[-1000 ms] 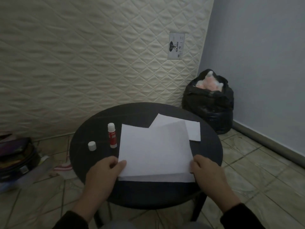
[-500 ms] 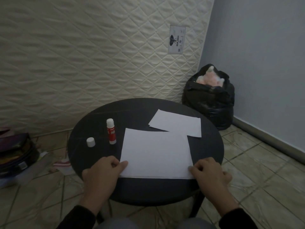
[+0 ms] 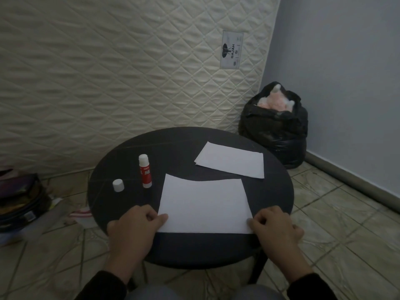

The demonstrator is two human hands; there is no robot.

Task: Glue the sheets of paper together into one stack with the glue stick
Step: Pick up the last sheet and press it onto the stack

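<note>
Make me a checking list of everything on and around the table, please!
Surface: round dark table, mostly bare.
Job's things: near sheet lying flat at the front edge; far sheet apart, towards the back right; glue stick upright and uncapped, left of the sheets; white cap standing beside it.
Clutter: nothing seen on the table.
Hands: left hand pressing the near sheet's left front corner; right hand at its right front corner.
Cables: nothing seen.
Surroundings: quilted mattress against the wall; full black bag in the corner; bags on the tiled floor, left.
</note>
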